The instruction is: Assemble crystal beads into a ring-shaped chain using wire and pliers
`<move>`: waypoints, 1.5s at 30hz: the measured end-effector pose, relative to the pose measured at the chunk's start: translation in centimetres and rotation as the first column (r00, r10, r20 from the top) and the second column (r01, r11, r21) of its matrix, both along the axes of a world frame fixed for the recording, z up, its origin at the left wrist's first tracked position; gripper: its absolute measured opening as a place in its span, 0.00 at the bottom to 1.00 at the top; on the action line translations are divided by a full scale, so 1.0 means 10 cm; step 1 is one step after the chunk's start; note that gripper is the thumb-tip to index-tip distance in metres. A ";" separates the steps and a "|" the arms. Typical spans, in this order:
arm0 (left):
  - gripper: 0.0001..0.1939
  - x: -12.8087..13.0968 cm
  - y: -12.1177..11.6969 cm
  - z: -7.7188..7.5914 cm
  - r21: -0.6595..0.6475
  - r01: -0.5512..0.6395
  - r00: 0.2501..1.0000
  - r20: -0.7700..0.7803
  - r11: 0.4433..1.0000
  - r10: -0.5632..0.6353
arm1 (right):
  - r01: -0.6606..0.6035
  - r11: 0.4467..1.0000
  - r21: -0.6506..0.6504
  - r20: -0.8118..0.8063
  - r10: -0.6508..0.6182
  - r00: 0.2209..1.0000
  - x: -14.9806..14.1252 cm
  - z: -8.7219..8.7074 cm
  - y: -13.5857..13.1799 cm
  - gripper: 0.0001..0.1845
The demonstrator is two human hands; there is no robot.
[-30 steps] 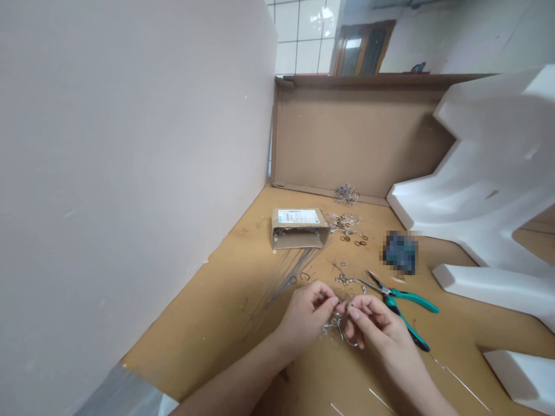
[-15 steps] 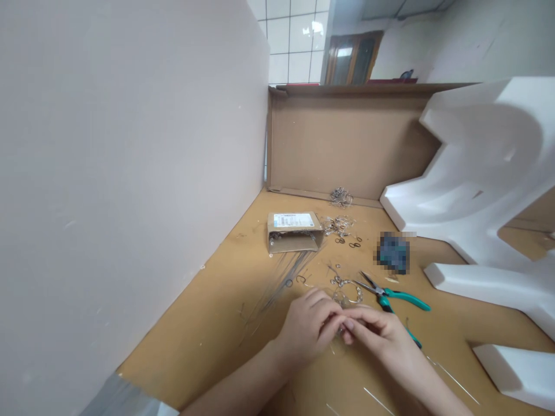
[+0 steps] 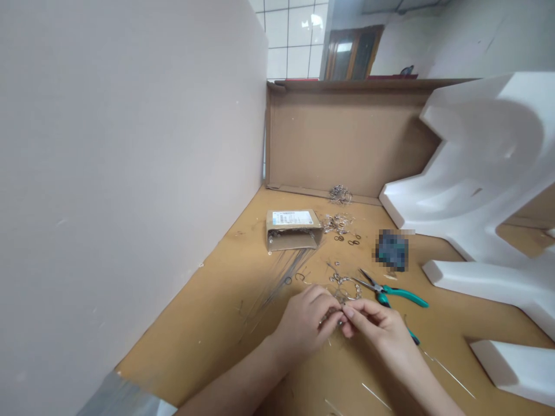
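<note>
Over the front of the brown tabletop, my left hand [image 3: 309, 319] and my right hand [image 3: 373, 325] meet with their fingertips pinched close together. A small wire piece with a shiny bit shows between the fingers, mostly hidden, so its kind is unclear. Just beyond the fingertips lies a ring of clear beads [image 3: 356, 289] on the table. To the right of it rest pliers [image 3: 403, 294] with green handles and long jaws, partly spread. My right hand is nearest to them, its forearm beside the lower handle.
A small cardboard box [image 3: 295, 218] with a label lies on its side, thin wires [image 3: 281, 277] in front. Wire pieces [image 3: 340, 222] and dark rings [image 3: 354, 242] lie beside it. White foam [image 3: 477, 173] stands right; a pale panel [image 3: 130, 173] borders the left; a cardboard wall [image 3: 347, 138] stands behind.
The fingertips of my two hands have parted slightly, and more of the small piece shows between them. The view has shifted a little; the table things lie as before.
</note>
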State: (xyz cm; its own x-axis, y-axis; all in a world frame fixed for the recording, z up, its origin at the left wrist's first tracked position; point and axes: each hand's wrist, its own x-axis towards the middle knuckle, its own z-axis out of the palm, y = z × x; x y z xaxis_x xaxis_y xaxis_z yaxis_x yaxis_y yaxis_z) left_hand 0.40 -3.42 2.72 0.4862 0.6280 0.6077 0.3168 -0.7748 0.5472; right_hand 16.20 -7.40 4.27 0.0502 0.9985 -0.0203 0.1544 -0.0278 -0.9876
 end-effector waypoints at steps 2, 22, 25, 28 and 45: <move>0.09 0.00 0.00 0.00 0.086 -0.007 0.999 -0.045 0.996 0.011 | 0.020 1.000 0.008 -0.019 -0.020 1.000 -0.01 -0.04 -0.01 0.15; 0.05 0.05 0.01 -0.02 0.066 0.027 0.999 0.040 0.997 -0.029 | -0.022 0.999 -0.042 -0.100 0.018 0.995 0.11 -0.02 0.04 0.13; 0.07 0.05 0.01 -0.05 0.005 0.060 0.994 0.092 0.998 -0.060 | -0.066 0.997 -0.036 -0.070 0.063 0.996 0.10 -0.06 0.04 0.11; 0.10 0.06 -0.03 -0.08 -0.114 0.154 0.978 0.156 0.982 -0.135 | -0.109 0.994 -0.004 -0.002 0.109 0.994 0.11 -0.09 0.04 0.10; 0.13 0.07 -0.06 -0.02 -0.504 0.249 0.952 0.284 0.827 -0.114 | -0.158 0.743 0.650 0.497 -0.260 0.828 0.07 -0.10 -0.02 0.09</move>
State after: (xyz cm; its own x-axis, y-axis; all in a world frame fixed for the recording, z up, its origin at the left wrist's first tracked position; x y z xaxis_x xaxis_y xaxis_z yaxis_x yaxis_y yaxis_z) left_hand 1.10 -3.97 2.49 0.5120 0.7984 0.3167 0.0115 -0.3751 0.9269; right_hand 16.91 -7.56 3.25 -0.1050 0.7413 0.6629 0.6638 0.5486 -0.5083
